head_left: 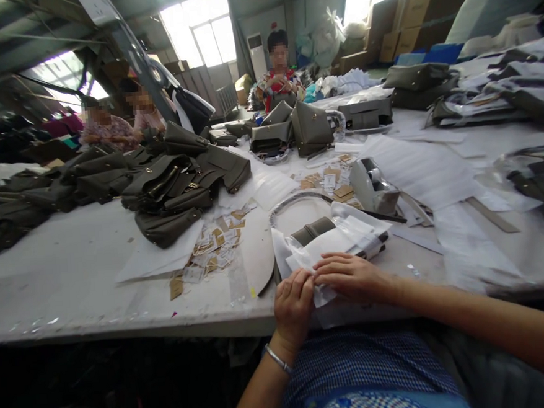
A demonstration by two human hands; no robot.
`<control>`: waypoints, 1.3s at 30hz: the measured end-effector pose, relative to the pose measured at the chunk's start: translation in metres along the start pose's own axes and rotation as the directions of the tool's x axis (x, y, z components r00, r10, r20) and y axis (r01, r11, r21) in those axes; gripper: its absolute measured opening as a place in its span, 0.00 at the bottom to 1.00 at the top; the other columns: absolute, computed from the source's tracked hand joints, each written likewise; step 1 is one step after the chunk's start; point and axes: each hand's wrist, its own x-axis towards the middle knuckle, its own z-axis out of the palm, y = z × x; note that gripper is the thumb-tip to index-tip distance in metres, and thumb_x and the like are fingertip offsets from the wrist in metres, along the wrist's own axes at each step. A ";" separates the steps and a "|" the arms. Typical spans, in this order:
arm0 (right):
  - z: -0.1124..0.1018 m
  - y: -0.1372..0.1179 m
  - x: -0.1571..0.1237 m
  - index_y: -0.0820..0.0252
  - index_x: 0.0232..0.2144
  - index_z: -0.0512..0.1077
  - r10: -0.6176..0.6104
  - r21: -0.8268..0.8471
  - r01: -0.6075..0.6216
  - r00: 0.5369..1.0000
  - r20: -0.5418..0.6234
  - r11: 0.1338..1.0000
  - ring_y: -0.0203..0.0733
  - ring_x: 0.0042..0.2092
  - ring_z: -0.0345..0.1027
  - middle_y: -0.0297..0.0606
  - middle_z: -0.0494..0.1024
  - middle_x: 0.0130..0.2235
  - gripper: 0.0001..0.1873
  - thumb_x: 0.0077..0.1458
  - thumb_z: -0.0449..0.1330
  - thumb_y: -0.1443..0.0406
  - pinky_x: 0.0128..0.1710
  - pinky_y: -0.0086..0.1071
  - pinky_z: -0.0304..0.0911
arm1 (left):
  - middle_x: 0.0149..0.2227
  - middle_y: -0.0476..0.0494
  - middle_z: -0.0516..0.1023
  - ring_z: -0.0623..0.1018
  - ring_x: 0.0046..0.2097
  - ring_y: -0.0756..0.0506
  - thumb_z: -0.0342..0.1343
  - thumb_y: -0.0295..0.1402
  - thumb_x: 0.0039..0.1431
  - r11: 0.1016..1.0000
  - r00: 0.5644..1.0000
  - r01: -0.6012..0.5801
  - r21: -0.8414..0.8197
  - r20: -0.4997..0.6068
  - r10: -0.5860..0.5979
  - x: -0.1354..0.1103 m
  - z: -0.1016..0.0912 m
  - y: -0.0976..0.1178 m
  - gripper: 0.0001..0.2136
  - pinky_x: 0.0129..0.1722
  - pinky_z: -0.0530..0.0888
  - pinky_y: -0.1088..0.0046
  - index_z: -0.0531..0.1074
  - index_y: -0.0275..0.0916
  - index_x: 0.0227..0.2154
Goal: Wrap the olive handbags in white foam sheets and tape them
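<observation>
A dark olive-grey handbag (315,231) lies at the table's near edge, partly wrapped in white foam sheet (349,239). Its handle (294,197), covered in clear plastic, arches up behind it. My left hand (295,299), with a silver bangle at the wrist, has its fingers curled on the near edge of the sheet. Beside it, my right hand (351,276) lies over the wrapping with fingers stretched out to the left. The fingertips of both hands meet at the sheet's edge, and my right thumb is hidden.
Paper tags (217,248) are scattered left of the bag. A heap of dark bags (182,185) lies farther left. To the right are a grey box-like holder (374,187), loose foam sheets (425,165) and more bags (543,188). A co-worker (280,73) sits across the table.
</observation>
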 end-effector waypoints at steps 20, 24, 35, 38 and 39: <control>0.008 -0.012 -0.010 0.60 0.41 0.74 -0.122 -0.091 0.109 0.980 -0.155 0.990 0.37 0.44 0.75 0.36 0.81 0.37 0.08 0.66 0.54 0.69 0.54 0.39 0.67 | 0.44 0.39 0.79 0.77 0.49 0.40 0.54 0.38 0.66 1.000 1.000 0.011 -0.016 0.019 -0.011 -0.004 0.000 -0.009 0.10 0.50 0.72 0.64 0.72 0.37 0.44; 0.013 -0.011 -0.012 0.60 0.40 0.74 -0.123 -0.104 0.107 0.979 -0.164 0.989 0.38 0.45 0.75 0.37 0.82 0.38 0.08 0.66 0.55 0.69 0.54 0.40 0.67 | 0.41 0.39 0.79 0.78 0.45 0.40 0.53 0.40 0.66 0.999 0.999 0.004 0.038 0.035 -0.005 -0.005 -0.001 -0.009 0.12 0.46 0.73 0.64 0.73 0.39 0.45; 0.021 -0.024 -0.048 0.63 0.51 0.72 -0.090 -0.137 0.073 0.988 -0.125 0.988 0.41 0.53 0.71 0.40 0.81 0.47 0.14 0.65 0.54 0.72 0.61 0.45 0.62 | 0.54 0.39 0.78 0.74 0.58 0.42 0.49 0.37 0.70 0.998 0.991 -0.031 -0.048 0.130 0.037 0.001 -0.005 -0.005 0.12 0.51 0.71 0.63 0.71 0.38 0.48; 0.025 -0.039 -0.059 0.61 0.54 0.71 0.037 -0.097 -0.059 0.975 -0.217 0.994 0.42 0.53 0.71 0.40 0.81 0.46 0.17 0.63 0.59 0.70 0.59 0.43 0.64 | 0.54 0.38 0.77 0.74 0.59 0.41 0.48 0.37 0.70 0.998 0.990 -0.019 -0.058 0.140 0.027 0.000 -0.005 -0.005 0.12 0.51 0.70 0.62 0.71 0.38 0.49; 0.026 -0.042 -0.059 0.61 0.54 0.71 0.078 -0.078 -0.103 0.959 -0.272 0.992 0.42 0.52 0.72 0.40 0.81 0.45 0.18 0.61 0.61 0.69 0.58 0.43 0.65 | 0.54 0.38 0.77 0.74 0.59 0.41 0.48 0.37 0.70 0.998 0.990 -0.020 -0.058 0.141 0.028 0.000 -0.005 -0.005 0.12 0.51 0.70 0.62 0.71 0.38 0.49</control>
